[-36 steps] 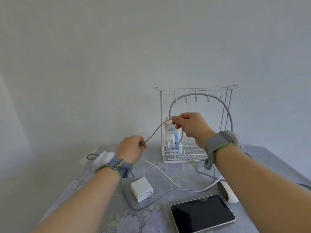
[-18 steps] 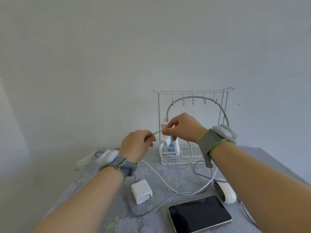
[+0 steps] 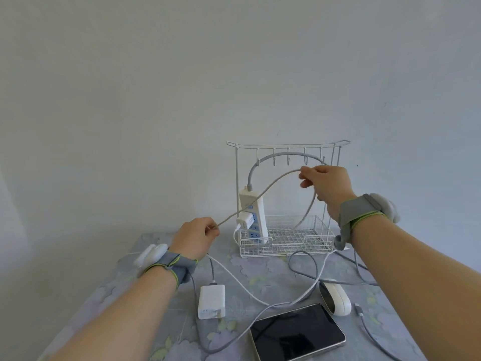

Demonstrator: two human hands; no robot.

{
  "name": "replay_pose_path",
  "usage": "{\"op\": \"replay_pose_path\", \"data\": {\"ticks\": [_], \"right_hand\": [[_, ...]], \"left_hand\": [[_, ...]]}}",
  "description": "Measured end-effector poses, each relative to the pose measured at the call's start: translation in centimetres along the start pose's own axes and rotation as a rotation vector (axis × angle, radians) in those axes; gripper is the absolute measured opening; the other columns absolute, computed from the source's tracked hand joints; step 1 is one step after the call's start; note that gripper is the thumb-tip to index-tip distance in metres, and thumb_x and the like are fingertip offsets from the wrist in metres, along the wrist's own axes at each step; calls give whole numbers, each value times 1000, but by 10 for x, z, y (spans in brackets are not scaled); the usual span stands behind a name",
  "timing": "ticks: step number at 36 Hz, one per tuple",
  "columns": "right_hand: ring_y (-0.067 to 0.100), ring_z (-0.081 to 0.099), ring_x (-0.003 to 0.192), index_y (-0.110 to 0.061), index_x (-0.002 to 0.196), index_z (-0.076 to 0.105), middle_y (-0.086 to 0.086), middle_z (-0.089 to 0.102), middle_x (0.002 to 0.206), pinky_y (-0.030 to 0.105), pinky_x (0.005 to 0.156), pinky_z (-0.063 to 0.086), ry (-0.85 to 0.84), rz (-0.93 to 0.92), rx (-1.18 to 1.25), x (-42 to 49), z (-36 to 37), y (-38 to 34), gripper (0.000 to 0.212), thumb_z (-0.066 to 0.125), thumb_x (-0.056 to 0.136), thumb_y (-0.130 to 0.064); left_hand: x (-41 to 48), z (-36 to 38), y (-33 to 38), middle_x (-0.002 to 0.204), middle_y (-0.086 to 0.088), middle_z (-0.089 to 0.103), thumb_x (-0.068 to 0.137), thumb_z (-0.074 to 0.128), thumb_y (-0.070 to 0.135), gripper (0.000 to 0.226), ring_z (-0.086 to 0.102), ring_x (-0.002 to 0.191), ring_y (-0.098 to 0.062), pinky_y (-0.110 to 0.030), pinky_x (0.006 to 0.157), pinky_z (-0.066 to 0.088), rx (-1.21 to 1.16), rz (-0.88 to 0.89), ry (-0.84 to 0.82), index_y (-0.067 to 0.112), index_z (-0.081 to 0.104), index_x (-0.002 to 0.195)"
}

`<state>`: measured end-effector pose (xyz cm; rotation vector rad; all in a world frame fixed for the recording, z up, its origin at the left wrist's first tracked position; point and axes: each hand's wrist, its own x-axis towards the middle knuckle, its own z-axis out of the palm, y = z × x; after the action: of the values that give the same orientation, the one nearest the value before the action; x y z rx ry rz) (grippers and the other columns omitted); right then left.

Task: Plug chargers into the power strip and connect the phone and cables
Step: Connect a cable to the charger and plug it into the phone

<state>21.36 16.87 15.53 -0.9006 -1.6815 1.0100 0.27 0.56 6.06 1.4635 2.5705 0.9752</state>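
A white power strip (image 3: pixel 253 204) stands upright in a white wire rack (image 3: pixel 286 241), with a small white charger (image 3: pixel 244 220) plugged into its side. A grey cable (image 3: pixel 263 192) arcs in the air between my two hands. My left hand (image 3: pixel 194 237) pinches its lower end in front of the rack. My right hand (image 3: pixel 326 185) pinches it high up, right of the strip. A larger white charger (image 3: pixel 211 300) lies unplugged on the table, and a dark-screened phone (image 3: pixel 296 332) lies at the front.
A white mouse (image 3: pixel 335 298) lies right of the phone. Several white and grey cables (image 3: pixel 307 272) loop across the flowered tablecloth (image 3: pixel 109 295). A loose connector end (image 3: pixel 360 310) lies near the right edge. The wall is close behind the rack.
My right hand has risen and moved right, away from the power strip, sliding along the grey cable and spreading it into a long arc. My left hand stays low, holding its end.
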Motion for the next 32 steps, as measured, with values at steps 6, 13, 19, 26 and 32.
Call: {"op": "replay_pose_path", "data": {"ticks": [6,13,19,26,32], "right_hand": [[18,61,70,-9,88,75,5,73,80,30,65,52,-19,100,-486,15,-20,36,23,58,89,-25],[17,60,105,-30,131,53,-8,63,121,33,88,52,-308,-187,-872,0,3,31,50,59,82,-17],[3,56,60,-22,92,75,-4,74,77,29,70,55,-506,-315,-654,-20,37,20,13,65,84,-21],[19,67,64,-15,84,76,2,74,76,40,75,59,-151,-148,-422,6,-2,35,14,64,87,-23],[33,70,83,-15,83,76,12,74,85,43,79,58,37,17,-562,33,-36,49,15,61,85,-18]], "left_hand": [[4,12,2,76,4,70,92,53,21,20,66,77,-20,-33,78,53,-71,22,51,28,62,76],[11,17,38,71,6,68,93,52,26,19,58,65,-12,-23,61,42,-92,121,60,25,70,86],[10,17,72,69,9,68,92,53,33,18,63,74,-14,-30,68,49,-98,197,57,28,69,87],[16,19,48,81,4,72,88,59,29,10,65,81,-19,-33,77,52,-60,127,-40,26,64,80],[15,24,13,69,9,64,89,59,25,25,59,71,-19,-29,71,46,-21,58,10,32,56,65]]}}
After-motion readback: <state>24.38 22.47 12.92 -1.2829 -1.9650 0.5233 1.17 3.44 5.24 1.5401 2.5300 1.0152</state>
